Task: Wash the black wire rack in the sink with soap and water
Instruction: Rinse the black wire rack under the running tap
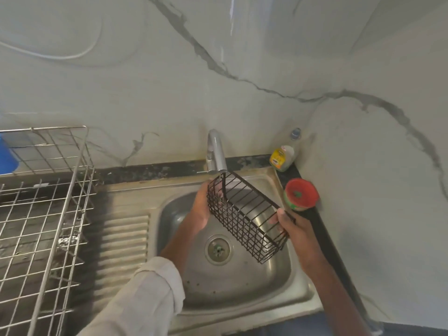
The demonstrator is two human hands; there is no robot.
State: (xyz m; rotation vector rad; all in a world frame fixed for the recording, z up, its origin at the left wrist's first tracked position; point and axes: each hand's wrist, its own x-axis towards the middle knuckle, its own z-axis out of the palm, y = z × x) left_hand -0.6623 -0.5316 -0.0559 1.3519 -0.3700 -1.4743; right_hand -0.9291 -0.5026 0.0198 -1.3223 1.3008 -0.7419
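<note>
A: Item one, nearest us: the sink (242, 282), steel, its drain (219, 249) at the middle of the basin. We see no plug in it, so anything small that comes loose could go down.

B: Item two, above the basin: the black wire rack (244, 219), held clear of the steel and tilted, its far left end right under the tap (216, 154). We judge a slip likeliest here; thin wires give little purchase once wet or soapy, and a dropped rack would clatter into the basin.

A: Item three: the right hand (294, 232) at the rack's near right end, thumb over the top rim, fingers curled round the end wires. Forearm bare, coming in from the near right.

B: Item four: the left hand (203, 206) at the far left end, palm against the end panel, fingers wrapped behind the wires. Most fingertips are hidden, but we take it as a grip. A pale sleeve (148, 294) covers that forearm and could get soaked.

A: Item five, far right on the counter: the soap bottle (282, 157) in the corner, a red-lidded tub (301, 194) nearer. Swinging the rack's right end outward could knock the tub over.

B: Whether water is running, we cannot tell.
</note>
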